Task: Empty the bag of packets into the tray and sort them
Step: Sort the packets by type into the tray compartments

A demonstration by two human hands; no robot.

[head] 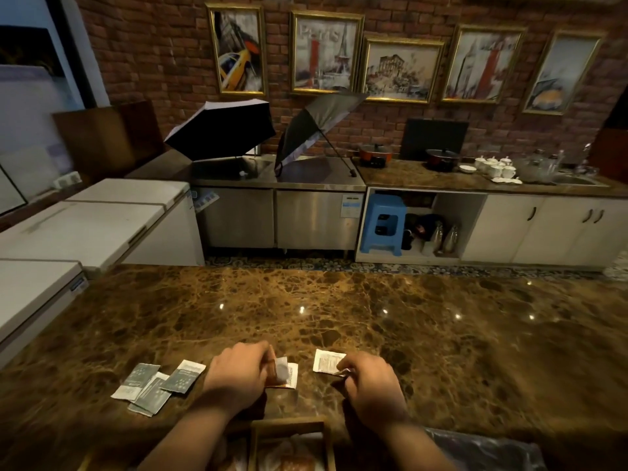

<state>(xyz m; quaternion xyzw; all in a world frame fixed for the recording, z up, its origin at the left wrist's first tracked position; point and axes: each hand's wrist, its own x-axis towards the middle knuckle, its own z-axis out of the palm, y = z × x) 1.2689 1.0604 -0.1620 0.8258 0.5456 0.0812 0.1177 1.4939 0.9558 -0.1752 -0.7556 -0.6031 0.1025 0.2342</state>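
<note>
Nearest the camera, a wooden compartment tray [328,436] sits at the bottom edge with packets inside, and a crumpled clear plastic bag [486,450] lies to its right. On the brown marble countertop [339,300], the left hand [238,375] curls its fingers onto a small white and orange packet pile [287,373]. The right hand [368,379] pinches a thin packet [342,371] beside a white printed sachet [327,360]. Three grey-green sachets [156,385] lie overlapping at left.
</note>
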